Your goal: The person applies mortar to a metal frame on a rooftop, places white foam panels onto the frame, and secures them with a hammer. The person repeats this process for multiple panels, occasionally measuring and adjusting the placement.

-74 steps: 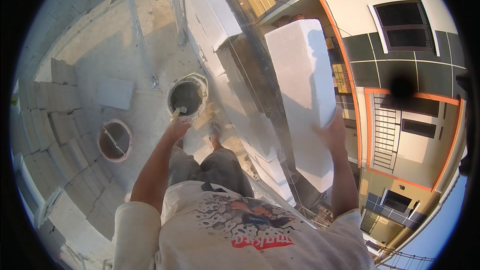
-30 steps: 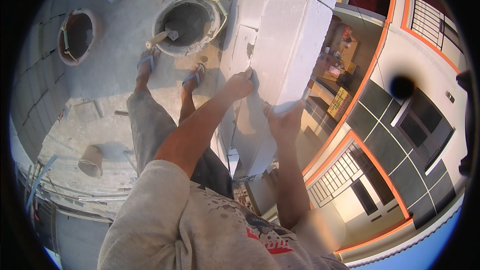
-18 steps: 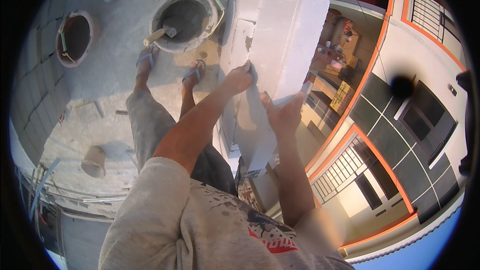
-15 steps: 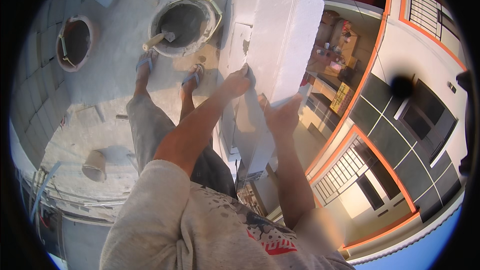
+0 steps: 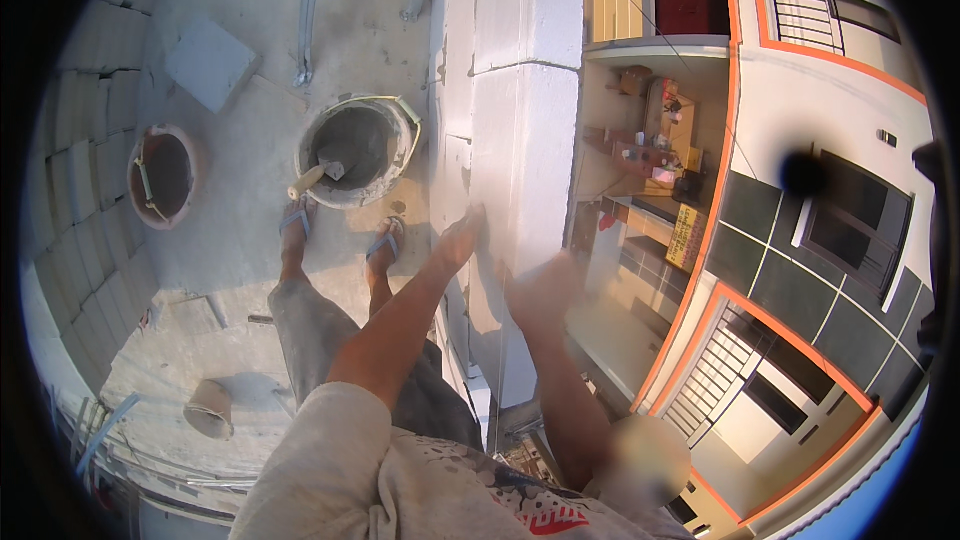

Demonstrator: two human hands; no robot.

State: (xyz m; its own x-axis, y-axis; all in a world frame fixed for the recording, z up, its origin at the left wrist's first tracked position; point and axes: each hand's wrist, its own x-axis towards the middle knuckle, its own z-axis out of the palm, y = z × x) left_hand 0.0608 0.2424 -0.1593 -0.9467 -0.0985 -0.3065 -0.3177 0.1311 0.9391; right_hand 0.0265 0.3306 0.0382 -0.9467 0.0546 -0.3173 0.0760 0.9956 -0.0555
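A pale concrete block (image 5: 505, 365) lies at the near end of a white block wall top. My left hand (image 5: 458, 243) is closed against its left side, fingers pointing along the wall. My right hand (image 5: 542, 292), blurred by motion, grips the block's right side near the outer edge. The fingertips are partly hidden. Beyond my hands runs a row of white blocks (image 5: 522, 125) with a dark joint between two of them. Left of the wall, by my feet, stands a mortar bucket (image 5: 411, 157); a trowel (image 5: 307, 180) leans in it with its wooden handle over the rim.
A second bucket (image 5: 190, 162) stands farther left, beside stacked pale blocks (image 5: 80, 200). A loose slab (image 5: 212, 67) and metal pipes (image 5: 312, 10) lie on the floor. A small pail (image 5: 210, 410) sits nearer. Right of the wall is a drop, with a building (image 5: 790, 130) across it.
My view has tilted farther along the wall, so the buckets and wall appear lower in the picture. Both hands stay at the near block; the right one is now more blurred.
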